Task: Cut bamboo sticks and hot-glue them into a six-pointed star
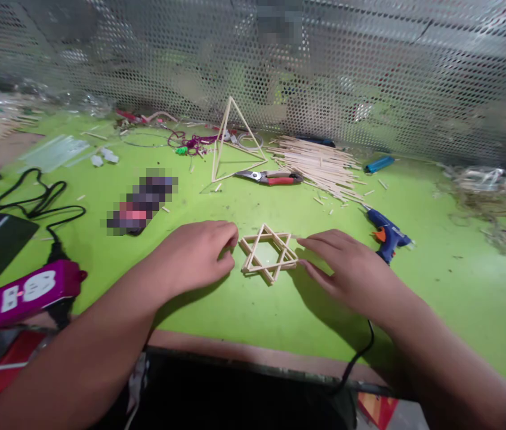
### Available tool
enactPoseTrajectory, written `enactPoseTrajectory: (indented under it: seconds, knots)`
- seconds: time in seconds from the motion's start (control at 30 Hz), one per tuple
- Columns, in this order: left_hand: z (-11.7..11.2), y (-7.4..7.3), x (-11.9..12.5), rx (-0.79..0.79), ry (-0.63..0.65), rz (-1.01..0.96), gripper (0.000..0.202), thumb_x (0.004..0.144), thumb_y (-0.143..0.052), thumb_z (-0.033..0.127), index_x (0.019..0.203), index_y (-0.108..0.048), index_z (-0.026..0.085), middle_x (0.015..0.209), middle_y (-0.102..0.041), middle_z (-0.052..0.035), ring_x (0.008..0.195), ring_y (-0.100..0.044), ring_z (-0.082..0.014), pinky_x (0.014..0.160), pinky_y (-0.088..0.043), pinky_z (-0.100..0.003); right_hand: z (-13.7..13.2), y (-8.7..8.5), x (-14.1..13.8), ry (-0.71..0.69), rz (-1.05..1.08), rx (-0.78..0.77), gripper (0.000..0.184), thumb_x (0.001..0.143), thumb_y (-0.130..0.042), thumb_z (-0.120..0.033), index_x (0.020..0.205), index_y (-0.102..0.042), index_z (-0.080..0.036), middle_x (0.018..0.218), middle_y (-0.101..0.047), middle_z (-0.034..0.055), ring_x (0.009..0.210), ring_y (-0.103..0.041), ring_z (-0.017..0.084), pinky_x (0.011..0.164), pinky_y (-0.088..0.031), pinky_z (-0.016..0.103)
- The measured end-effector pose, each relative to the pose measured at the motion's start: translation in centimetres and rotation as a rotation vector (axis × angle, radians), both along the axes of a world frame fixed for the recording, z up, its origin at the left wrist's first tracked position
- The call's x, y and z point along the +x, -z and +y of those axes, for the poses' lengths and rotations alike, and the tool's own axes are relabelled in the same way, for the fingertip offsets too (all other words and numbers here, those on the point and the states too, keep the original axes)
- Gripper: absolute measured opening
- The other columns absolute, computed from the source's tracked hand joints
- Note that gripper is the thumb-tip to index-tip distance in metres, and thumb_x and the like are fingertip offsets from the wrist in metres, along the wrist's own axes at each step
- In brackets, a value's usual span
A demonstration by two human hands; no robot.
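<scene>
A six-pointed star frame (256, 245) of thin wooden sticks lies flat on the green tabletop between my two hands. My left hand (201, 254) rests just left of the star, fingers curled, with a gap between thumb and index finger and nothing visible in it. On the other side, my right hand (346, 269) has thumb and fingers apart at the star's right points. The thumb tip is at the rightmost corner; whether it presses on the wood I cannot tell. Behind the star stands a stick pyramid frame (247, 134), near red-handled pruning shears (282, 178).
A blue glue gun (387, 234) lies right, its cord passing under my right arm. Loose sticks (320, 164) are heaped behind. Left are a pixelated object (141, 206), a purple power strip (31, 292), black cable and clear glue sticks (54, 152). A perforated metal panel (217, 65) borders the back.
</scene>
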State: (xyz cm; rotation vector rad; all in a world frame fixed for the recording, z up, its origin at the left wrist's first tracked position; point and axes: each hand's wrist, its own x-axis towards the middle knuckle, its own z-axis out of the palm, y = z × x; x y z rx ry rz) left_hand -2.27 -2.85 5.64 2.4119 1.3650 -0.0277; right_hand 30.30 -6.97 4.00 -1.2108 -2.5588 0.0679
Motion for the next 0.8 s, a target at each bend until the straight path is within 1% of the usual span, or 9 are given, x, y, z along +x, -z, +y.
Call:
enactPoseTrajectory:
  seconds: [0.03,0.1,0.17,0.23,0.33,0.43,0.5,0.63,0.8]
  knots:
    - [-0.3,-0.3,0.0,-0.041,0.020,0.008,0.006,0.094,-0.063,0.028,0.100,-0.063,0.027,0.097,-0.076,-0.0029,0.080,-0.067,-0.0254,0.067,-0.040,-0.040,0.0,0.2,0.0,0.022,-0.035,-0.030,0.028,0.112,-0.063,-0.034,0.129,-0.078,-0.017,0.116,-0.085,0.0162,0.102,-0.079,0.035,0.086,-0.067,0.052]
    - [-0.9,-0.7,0.3,-0.087,0.039,0.039,0.023,0.089,-0.076,0.043,0.102,-0.064,0.028,0.098,-0.077,-0.0024,0.080,-0.068,-0.0269,0.066,-0.041,-0.040,-0.2,0.6,-0.3,0.039,-0.074,-0.087,0.029,0.111,-0.064,-0.038,0.127,-0.078,-0.017,0.116,-0.085,0.0155,0.099,-0.080,0.034,0.082,-0.065,0.050]
    - [-1.3,-0.6,0.8,-0.060,0.049,0.086,0.044,0.084,-0.084,0.063,0.101,-0.065,0.027,0.100,-0.079,-0.0047,0.083,-0.070,-0.0305,0.067,-0.042,-0.042,-0.4,0.9,-0.7,0.063,-0.100,-0.125,0.028,0.110,-0.067,-0.040,0.123,-0.079,-0.018,0.114,-0.084,0.0141,0.096,-0.079,0.032,0.078,-0.063,0.046]
    - [-1.5,-0.2,1.4,-0.020,0.064,0.121,0.050,0.086,-0.083,0.071,0.101,-0.067,0.026,0.103,-0.080,-0.0069,0.087,-0.073,-0.0330,0.067,-0.042,-0.042,-0.6,1.0,-1.1,0.089,-0.120,-0.145,0.024,0.109,-0.069,-0.039,0.116,-0.079,-0.019,0.108,-0.083,0.0120,0.092,-0.077,0.030,0.076,-0.059,0.043]
    - [-1.4,0.5,1.8,0.020,0.081,0.140,0.033,0.099,-0.076,0.058,0.105,-0.071,0.025,0.104,-0.081,-0.0067,0.089,-0.075,-0.0320,0.066,-0.041,-0.041,-0.6,1.2,-1.6,0.115,-0.140,-0.176,0.022,0.111,-0.068,-0.038,0.102,-0.079,-0.020,0.098,-0.079,0.0090,0.087,-0.074,0.027,0.073,-0.053,0.040]
    - [-1.2,0.9,1.6,0.063,0.086,0.139,0.017,0.104,-0.071,0.041,0.108,-0.074,0.026,0.103,-0.081,-0.0050,0.086,-0.075,-0.0297,0.064,-0.037,-0.039,-0.6,1.4,-1.9,0.123,-0.143,-0.215,0.022,0.112,-0.066,-0.032,0.099,-0.080,-0.020,0.098,-0.078,0.0085,0.088,-0.072,0.025,0.075,-0.051,0.039]
    - [-1.0,1.2,1.3,0.088,0.089,0.125,0.012,0.105,-0.069,0.036,0.108,-0.075,0.026,0.101,-0.081,-0.0041,0.084,-0.075,-0.0289,0.064,-0.035,-0.039,-0.5,1.4,-2.0,0.119,-0.135,-0.233,0.025,0.113,-0.063,-0.029,0.100,-0.081,-0.020,0.100,-0.078,0.0090,0.091,-0.072,0.025,0.078,-0.051,0.039]
    - [-0.7,1.3,0.9,0.096,0.067,0.077,0.013,0.104,-0.071,0.039,0.104,-0.075,0.026,0.100,-0.081,-0.0029,0.082,-0.073,-0.0280,0.064,-0.035,-0.039,-0.5,1.3,-2.2,0.132,-0.108,-0.250,0.030,0.115,-0.060,-0.034,0.105,-0.084,-0.020,0.103,-0.080,0.0102,0.094,-0.074,0.028,0.080,-0.052,0.040]
    - [-1.1,0.4,0.9,0.090,0.010,0.051,0.018,0.100,-0.070,0.042,0.108,-0.077,0.027,0.102,-0.084,-0.0026,0.079,-0.073,-0.0272,0.064,-0.037,-0.037,-0.7,1.0,-2.0,0.145,-0.032,-0.218,0.033,0.115,-0.057,-0.040,0.115,-0.083,-0.019,0.115,-0.084,0.0135,0.099,-0.078,0.031,0.082,-0.056,0.043]
